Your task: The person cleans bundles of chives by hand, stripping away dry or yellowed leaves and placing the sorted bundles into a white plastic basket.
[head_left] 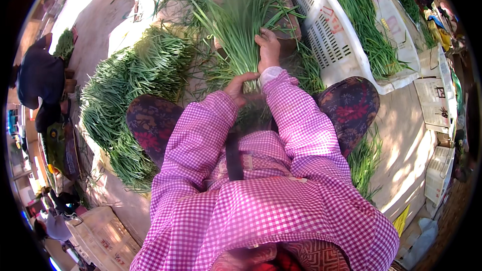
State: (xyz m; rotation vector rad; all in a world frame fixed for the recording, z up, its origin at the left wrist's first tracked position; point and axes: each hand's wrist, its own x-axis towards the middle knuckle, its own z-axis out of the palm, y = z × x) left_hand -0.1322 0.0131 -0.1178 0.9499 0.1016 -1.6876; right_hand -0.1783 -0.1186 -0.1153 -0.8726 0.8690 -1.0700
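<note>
A loose bunch of long green chives (pixel 243 45) stands between my hands, leaves fanning away from me and pale cut ends toward me. My right hand (pixel 268 49) closes round its right side partway up the stalks. Lower down, my left hand (pixel 236 89) grips the bunch near the stalk ends, its thumb reaching across toward my right wrist. Behind the leaves lies a brown block or board (pixel 287 30) with loose chives strewn over it. Some of the fingers are hidden behind the stalks.
A large heap of chives (pixel 133 85) lies to my left. At the right stands a white slatted crate (pixel 326 30) filled with chives, with more crates (pixel 434 95) beyond. Loose stalks lie by my right knee (pixel 350 108). Another person (pixel 40 75) is at the far left.
</note>
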